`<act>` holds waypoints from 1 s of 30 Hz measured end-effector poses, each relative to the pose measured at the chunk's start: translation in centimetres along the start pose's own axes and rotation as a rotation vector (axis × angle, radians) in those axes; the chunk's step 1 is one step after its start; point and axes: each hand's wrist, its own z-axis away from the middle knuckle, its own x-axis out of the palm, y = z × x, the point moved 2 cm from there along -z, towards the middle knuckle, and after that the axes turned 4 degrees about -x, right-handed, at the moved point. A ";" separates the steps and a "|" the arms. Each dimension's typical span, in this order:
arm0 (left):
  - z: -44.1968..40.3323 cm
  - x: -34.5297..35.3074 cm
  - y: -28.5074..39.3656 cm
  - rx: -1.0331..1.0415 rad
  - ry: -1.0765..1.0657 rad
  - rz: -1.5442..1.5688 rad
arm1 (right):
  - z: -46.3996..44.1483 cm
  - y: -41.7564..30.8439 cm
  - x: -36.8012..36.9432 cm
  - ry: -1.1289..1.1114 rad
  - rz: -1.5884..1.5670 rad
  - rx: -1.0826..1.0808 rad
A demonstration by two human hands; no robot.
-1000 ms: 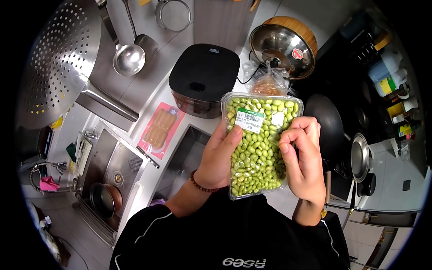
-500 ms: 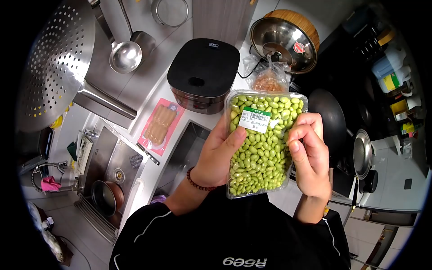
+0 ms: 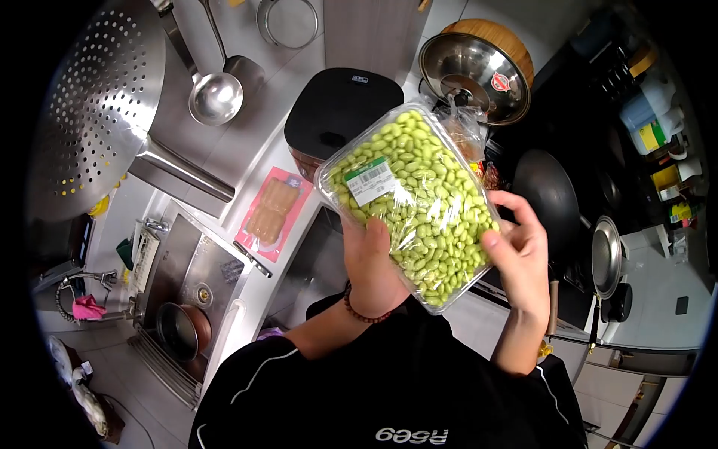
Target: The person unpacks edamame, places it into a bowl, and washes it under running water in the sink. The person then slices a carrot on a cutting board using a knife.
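A clear plastic tray of shelled green soybeans (image 3: 430, 194), covered with film and bearing a white and green label (image 3: 370, 182), is held up tilted in front of my body. My left hand (image 3: 372, 262) grips its lower left side, thumb on the film and the other fingers hidden beneath. At the lower right edge, my right hand (image 3: 522, 258) pinches the tray between thumb and fingers. Behind the tray stands a black rice cooker (image 3: 340, 108), partly covered by it. A pink pack of sausages (image 3: 275, 213) lies on the white counter left of the tray.
To the left is a sink (image 3: 213, 258) with a pot (image 3: 182, 329). A large strainer (image 3: 105, 105) and a ladle (image 3: 215, 99) hang at upper left. A metal lid (image 3: 475, 75) stands at the back; a wok (image 3: 550, 194) sits at right.
The tray has turned from nearly upright to a tilt, its top leaning left. Both hands still hold it; my right fingers have shifted from its front to its lower right edge.
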 end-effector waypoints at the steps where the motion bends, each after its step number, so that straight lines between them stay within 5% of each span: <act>1: 0.5 0.0 0.2 -0.010 -0.007 -0.117 | -0.5 0.9 -0.3 0.076 -0.165 -0.075; 5: 1.6 -2.5 0.4 -0.027 -0.267 0.029 | -2.1 0.6 -0.9 0.295 -0.388 -0.218; 8: 1.1 -3.9 2.7 -0.398 -0.178 0.115 | -3.2 -2.2 -1.4 0.197 -0.181 -0.217; 11: 1.3 -3.3 2.3 -0.482 -0.230 -0.015 | -3.8 -4.2 -0.6 -0.014 0.025 -0.139; 15: 2.2 -3.4 2.4 -0.594 -0.201 0.273 | -5.0 -5.5 -0.4 -0.114 0.098 -0.166; 19: 2.4 -3.6 1.8 -0.551 -0.171 0.264 | -5.3 -5.3 -1.0 -0.079 0.111 -0.336; 22: 3.1 -4.2 1.5 -0.506 -0.161 0.269 | -3.5 -5.8 -1.2 0.211 0.287 -0.616; 26: 3.0 -3.9 1.4 -0.481 -0.198 0.295 | -0.5 -5.1 -0.5 0.317 0.935 -0.958; 30: 3.2 -4.4 0.6 -0.434 -0.119 0.092 | 0.6 -4.4 1.6 0.264 1.165 -0.797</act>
